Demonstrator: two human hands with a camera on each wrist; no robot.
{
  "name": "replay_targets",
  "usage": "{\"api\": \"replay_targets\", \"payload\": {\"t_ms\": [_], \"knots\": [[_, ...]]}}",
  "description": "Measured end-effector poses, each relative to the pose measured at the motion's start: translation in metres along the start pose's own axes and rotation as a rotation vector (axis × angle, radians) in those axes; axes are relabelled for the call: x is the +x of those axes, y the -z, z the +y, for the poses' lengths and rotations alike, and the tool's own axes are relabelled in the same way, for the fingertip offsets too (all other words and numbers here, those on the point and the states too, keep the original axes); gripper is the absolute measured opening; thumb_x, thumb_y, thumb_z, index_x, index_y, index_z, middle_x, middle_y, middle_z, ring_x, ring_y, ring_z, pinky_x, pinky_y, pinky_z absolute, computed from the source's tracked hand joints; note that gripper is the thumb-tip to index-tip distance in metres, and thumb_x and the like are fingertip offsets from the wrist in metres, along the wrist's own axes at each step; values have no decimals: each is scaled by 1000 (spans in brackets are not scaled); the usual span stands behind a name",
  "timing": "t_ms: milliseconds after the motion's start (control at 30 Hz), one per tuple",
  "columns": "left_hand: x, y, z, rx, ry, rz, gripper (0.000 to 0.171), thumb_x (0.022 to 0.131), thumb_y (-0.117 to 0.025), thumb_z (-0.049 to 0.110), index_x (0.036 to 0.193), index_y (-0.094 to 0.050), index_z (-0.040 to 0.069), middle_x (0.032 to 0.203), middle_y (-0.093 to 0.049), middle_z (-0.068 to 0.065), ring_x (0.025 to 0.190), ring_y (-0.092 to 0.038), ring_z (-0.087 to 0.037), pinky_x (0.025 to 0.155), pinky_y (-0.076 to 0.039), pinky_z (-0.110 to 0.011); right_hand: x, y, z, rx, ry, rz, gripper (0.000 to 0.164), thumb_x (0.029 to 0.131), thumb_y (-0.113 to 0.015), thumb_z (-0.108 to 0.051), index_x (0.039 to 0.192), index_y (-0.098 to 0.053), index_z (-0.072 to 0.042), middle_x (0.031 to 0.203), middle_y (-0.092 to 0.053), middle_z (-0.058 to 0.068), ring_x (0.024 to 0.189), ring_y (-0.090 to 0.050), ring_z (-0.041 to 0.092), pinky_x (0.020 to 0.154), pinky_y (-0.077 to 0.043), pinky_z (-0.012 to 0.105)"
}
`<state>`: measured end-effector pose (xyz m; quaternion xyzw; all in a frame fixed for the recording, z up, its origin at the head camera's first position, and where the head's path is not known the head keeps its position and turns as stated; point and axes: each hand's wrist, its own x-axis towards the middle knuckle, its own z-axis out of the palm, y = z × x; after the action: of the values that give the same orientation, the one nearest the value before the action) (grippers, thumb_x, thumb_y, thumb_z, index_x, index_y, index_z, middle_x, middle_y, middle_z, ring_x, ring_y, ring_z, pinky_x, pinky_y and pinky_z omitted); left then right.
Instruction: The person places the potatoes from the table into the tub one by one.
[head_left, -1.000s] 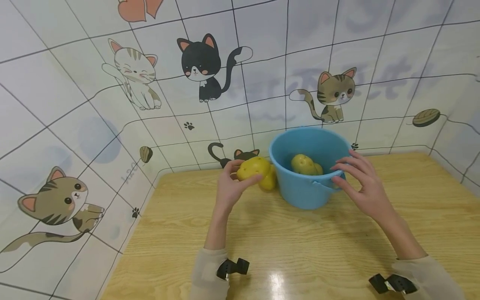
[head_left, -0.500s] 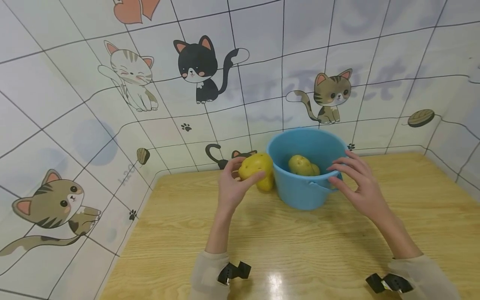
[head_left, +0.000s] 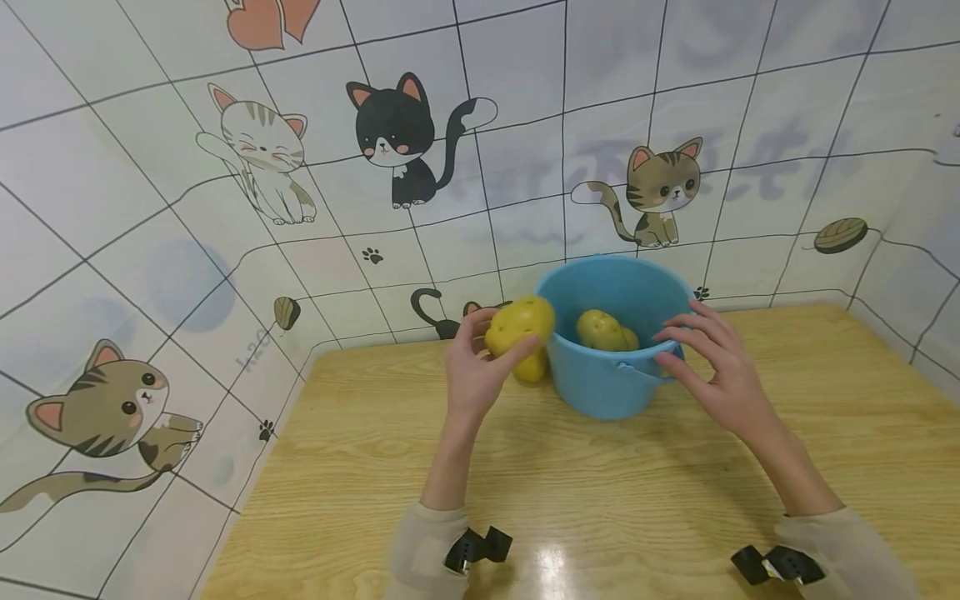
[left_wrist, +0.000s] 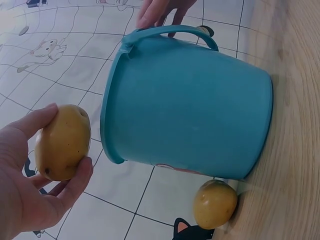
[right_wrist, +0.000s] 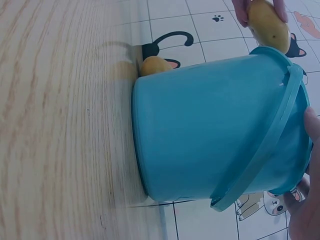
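Note:
My left hand point(head_left: 474, 379) holds a yellow potato point(head_left: 522, 322) between thumb and fingers, raised beside the left rim of a blue bucket point(head_left: 603, 387). In the left wrist view that potato point(left_wrist: 64, 142) is apart from the bucket's rim. My right hand point(head_left: 726, 379) grips the bucket's right rim, thumb outside and fingers over the edge. Inside the bucket lie at least two potatoes point(head_left: 598, 330); its bottom is partly hidden. Another potato point(left_wrist: 215, 204) sits on the table against the bucket's left side, partly covered by the held one in the head view.
The bucket stands upright on a wood-grain table point(head_left: 585, 500), near its back edge. Its handle point(head_left: 645, 375) hangs down at the front right. Behind and to the left rise walls point(head_left: 517, 200) covered with cat-print tiles.
My left hand has lifted the potato up and slightly right, off the potato below, to the height of the bucket's rim. The right hand keeps its hold on the rim.

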<state>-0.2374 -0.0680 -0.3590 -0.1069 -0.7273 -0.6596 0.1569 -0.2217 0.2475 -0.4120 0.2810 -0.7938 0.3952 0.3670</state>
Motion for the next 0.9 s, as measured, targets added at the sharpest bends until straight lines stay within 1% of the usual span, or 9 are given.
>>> {"api": "replay_targets", "payload": {"t_ms": [200, 267, 333, 433, 567, 700, 900], "knots": [[1, -7, 2, -4, -20, -17, 57, 74, -91, 32, 122, -65, 18, 108, -65, -3, 95, -61, -21, 77, -55, -37, 0, -1, 2, -4, 9, 8, 24, 94, -73, -24, 108, -73, -5, 118, -63, 13, 140, -35, 47, 119, -20, 54], [2, -9, 3, -8, -22, -24, 57, 74, -91, 32, 122, -64, 17, 108, -65, -3, 96, -61, -21, 78, -56, -37, -1, -1, 2, -8, 4, 3, 25, 95, -72, -27, 108, -73, -5, 118, -63, 13, 141, -35, 45, 120, -20, 52], [3, -11, 5, -11, -23, -29, 58, 74, -91, 33, 123, -64, 17, 109, -65, -3, 97, -61, -20, 79, -56, -38, -1, -1, 2, -5, 8, 8, 23, 94, -73, -25, 108, -73, -6, 118, -63, 14, 141, -35, 46, 120, -21, 53], [5, -16, 7, -17, -20, -35, 58, 74, -90, 33, 124, -64, 18, 110, -66, -2, 99, -61, -19, 81, -56, -38, -1, -1, 2, -9, 0, 0, 23, 95, -73, -26, 109, -73, -8, 119, -63, 13, 142, -34, 43, 120, -20, 52], [8, -21, 10, -9, -27, -40, 58, 74, -90, 34, 124, -64, 18, 110, -66, 0, 100, -61, -18, 82, -55, -38, -1, -1, 1, -5, -1, 2, 22, 94, -74, -23, 109, -73, -7, 119, -63, 13, 142, -34, 43, 119, -20, 53], [11, -27, 10, 8, -48, -46, 58, 75, -90, 33, 125, -64, 18, 111, -66, 2, 97, -61, -16, 81, -55, -37, -1, -1, 0, -1, -2, 5, 23, 93, -74, -22, 108, -73, -5, 120, -63, 13, 143, -33, 43, 119, -20, 54], [17, -37, 10, 53, -88, -62, 62, 75, -90, 31, 129, -64, 14, 112, -64, 3, 85, -60, -14, 73, -56, -33, -2, 1, 0, -9, -21, -4, 21, 91, -76, -17, 109, -73, -7, 121, -62, 12, 144, -32, 40, 119, -20, 56]]}}
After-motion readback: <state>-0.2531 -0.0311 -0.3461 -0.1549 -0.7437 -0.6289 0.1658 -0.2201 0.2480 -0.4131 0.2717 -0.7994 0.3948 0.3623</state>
